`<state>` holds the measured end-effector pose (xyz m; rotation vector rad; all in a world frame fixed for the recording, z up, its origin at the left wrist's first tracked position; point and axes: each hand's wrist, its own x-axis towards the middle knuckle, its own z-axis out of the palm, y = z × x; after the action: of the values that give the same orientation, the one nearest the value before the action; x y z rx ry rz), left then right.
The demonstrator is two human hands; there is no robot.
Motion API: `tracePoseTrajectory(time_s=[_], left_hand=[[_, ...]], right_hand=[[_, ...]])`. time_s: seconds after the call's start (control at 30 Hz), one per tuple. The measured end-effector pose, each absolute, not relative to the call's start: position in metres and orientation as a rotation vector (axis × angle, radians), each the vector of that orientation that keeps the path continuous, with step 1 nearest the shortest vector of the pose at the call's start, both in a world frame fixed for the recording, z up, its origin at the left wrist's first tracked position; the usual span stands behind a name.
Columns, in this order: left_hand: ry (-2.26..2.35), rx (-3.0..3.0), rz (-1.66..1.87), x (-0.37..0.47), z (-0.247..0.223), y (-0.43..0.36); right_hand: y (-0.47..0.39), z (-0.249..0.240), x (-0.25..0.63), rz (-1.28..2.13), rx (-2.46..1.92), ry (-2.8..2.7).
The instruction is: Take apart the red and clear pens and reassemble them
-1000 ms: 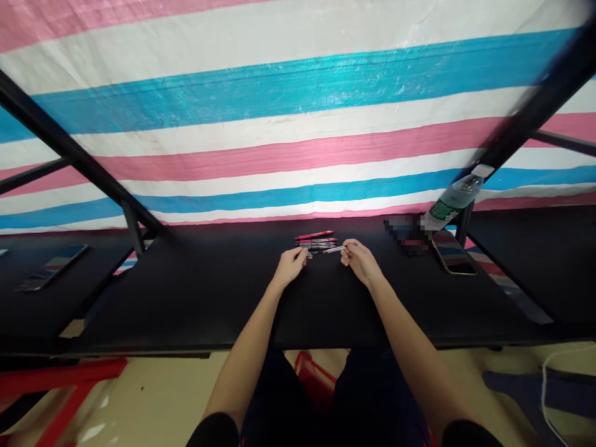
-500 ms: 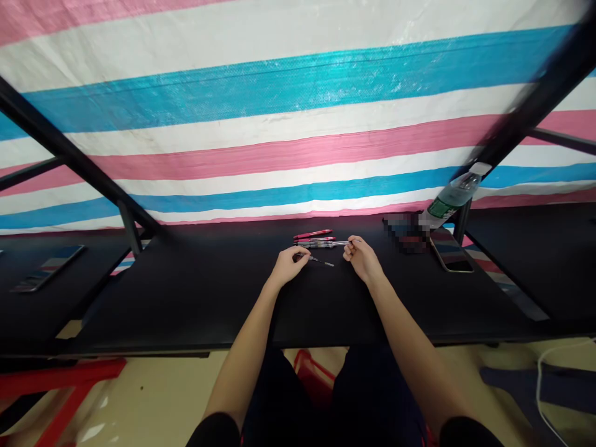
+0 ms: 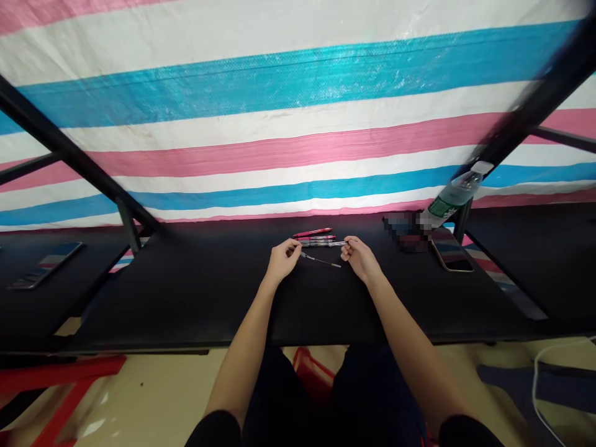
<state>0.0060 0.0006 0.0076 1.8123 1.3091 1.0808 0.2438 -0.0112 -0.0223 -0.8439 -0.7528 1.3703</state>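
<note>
My left hand (image 3: pixel 282 258) is closed, thumb and fingers pinched on one end of a thin pen refill (image 3: pixel 321 260). The refill slants right and slightly down towards me, its tip free. Opposite it, my right hand (image 3: pixel 359 257) is closed around the end of a clear pen barrel (image 3: pixel 337 244), which points left. Just beyond my hands lie red pens (image 3: pixel 313 233) and a clear, dark-marked pen (image 3: pixel 315 243). The left end of that clear pen is close to my left fingertips; I cannot tell whether they touch.
On the black table (image 3: pixel 195 292), a phone (image 3: pixel 452 251) lies at the right beside a tilted plastic bottle (image 3: pixel 454 197) and a blurred-out item (image 3: pixel 408 233). Another phone (image 3: pixel 46 266) is on the left table. Black metal braces (image 3: pixel 84 164) flank both sides before a striped sheet (image 3: pixel 288 149).
My left hand has drawn slightly left, and more of the refill shows beyond its fingers. My right hand has shifted a little left and still grips the barrel.
</note>
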Motion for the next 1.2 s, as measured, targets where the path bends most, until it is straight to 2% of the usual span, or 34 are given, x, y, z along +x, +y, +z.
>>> tracePoseTrajectory(time_s=[0.37,0.63,1.2], left_hand=[[1.427,1.762,1.196,0.004,0.008,0.003],[1.204,1.336,1.075,0.015,0.001,0.001],[0.906,0.974,1.022,0.016,-0.002,0.003]], right_hand=[[-0.011,-0.022,0.243,1.36,-0.848,-0.761],[-0.016,-0.016,0.241,1.372,-0.842,-0.792],[-0.014,-0.017,0.241,1.407,-0.835,-0.777]])
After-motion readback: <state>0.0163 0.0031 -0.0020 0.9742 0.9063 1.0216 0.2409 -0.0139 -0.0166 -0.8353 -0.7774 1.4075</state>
